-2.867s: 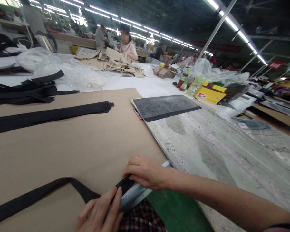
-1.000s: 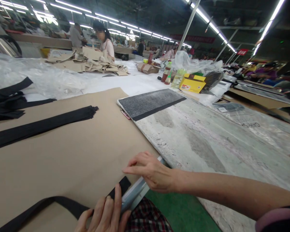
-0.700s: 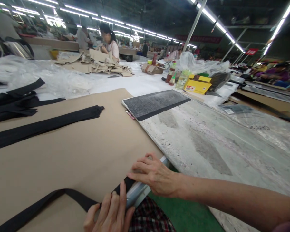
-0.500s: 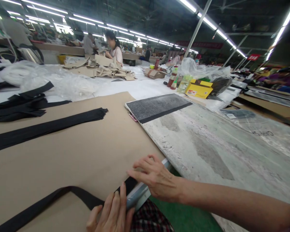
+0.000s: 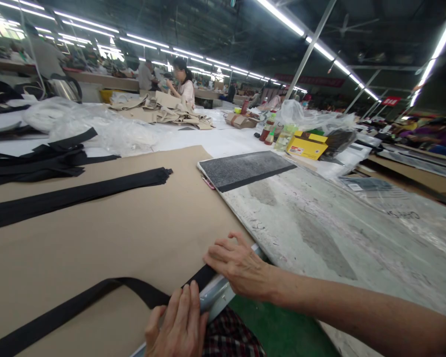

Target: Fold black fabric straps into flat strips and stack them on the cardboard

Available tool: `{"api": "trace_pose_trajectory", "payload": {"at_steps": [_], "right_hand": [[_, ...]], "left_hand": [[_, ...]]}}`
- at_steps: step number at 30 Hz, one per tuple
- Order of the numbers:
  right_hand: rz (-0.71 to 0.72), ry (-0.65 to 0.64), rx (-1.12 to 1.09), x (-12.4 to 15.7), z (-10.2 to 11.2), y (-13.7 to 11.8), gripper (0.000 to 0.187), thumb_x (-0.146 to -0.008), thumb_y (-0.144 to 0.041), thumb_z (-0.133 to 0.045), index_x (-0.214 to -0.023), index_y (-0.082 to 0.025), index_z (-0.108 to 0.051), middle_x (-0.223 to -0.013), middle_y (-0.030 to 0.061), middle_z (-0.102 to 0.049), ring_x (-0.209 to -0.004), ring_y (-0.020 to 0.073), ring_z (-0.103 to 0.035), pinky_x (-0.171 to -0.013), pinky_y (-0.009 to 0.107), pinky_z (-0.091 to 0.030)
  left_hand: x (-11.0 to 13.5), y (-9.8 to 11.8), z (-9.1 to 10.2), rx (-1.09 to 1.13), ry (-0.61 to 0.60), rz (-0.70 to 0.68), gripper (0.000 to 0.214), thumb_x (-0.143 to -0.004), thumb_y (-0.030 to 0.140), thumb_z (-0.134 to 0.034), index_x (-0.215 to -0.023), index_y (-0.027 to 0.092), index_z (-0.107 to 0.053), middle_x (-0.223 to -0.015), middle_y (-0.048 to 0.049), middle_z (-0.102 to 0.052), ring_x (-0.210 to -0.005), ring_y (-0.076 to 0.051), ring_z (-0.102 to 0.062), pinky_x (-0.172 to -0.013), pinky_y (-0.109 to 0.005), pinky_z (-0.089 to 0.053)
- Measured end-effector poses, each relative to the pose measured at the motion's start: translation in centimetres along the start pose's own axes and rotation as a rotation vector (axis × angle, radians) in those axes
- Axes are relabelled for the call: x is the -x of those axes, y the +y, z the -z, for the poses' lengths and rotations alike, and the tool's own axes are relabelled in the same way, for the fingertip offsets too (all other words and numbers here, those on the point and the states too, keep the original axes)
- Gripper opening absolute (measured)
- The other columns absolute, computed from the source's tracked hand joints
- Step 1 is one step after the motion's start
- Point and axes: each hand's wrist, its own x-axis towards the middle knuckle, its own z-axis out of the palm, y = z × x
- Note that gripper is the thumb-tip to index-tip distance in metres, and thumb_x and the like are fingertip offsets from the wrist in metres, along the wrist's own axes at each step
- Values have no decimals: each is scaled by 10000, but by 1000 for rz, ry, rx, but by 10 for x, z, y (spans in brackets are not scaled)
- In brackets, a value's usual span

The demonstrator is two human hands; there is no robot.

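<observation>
Evidently to flatten it, my left grip, fingers together, presses the black strap onto the tan sheet at the near edge of the worktop, while my spread right grip pins its end.

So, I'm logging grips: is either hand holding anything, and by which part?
Nothing looks gripped. Both hands press the black strap flat at its near end: right hand on the tip, left hand just behind it.
</observation>
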Motion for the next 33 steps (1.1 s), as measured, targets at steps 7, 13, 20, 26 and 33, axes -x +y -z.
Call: {"api": "trace_pose_trajectory", "payload": {"at_steps": [7,13,20,26,33], "right_hand": [[-378,117,-340,-23,-6,-6,185,-839,-357,-622,-961,-218,-630,-941,21,-601,-934,183,-496,-807,336,-301],[-476,14,-405,-42,-20,1,197,-702,-299,-743,-814,-192,-621,-856,-2,-588,-870,174,-489,-766,315,-315],[-237,-30,-443,-41,-3,-4,173,-854,-144,-523,-978,-198,-630,-984,31,-602,-941,162,-526,-824,292,-380],[-143,-57,-362,-35,-18,-18,256,-836,-137,-503,-1057,-233,-588,-1025,59,-608,-935,208,-559,-827,357,-422],[-138,-146,-462,-49,-36,4,137,-835,-277,-475,-789,-225,-594,-774,43,-642,-694,193,-606,-642,305,-478]], "left_hand": [[2,1,-1,1,-8,-16,296,-888,220,-479,-1152,123,-570,-1001,-76,-713,-918,-198,-639,-817,-390,-333],[4,2,-2,-2,0,-6,290,-891,198,-457,-1144,124,-579,-1001,-73,-714,-929,-198,-633,-828,-395,-329],[3,7,-11,104,79,96,282,-904,230,-432,-1099,145,-618,-982,-80,-713,-931,-210,-624,-870,-404,-310],[-7,11,-13,150,316,201,276,-900,260,-417,-959,153,-664,-889,-60,-717,-905,-185,-619,-825,-374,-336],[-22,-18,8,122,359,225,243,-875,326,-437,-822,210,-644,-761,-6,-667,-757,-132,-595,-700,-344,-337]]}}
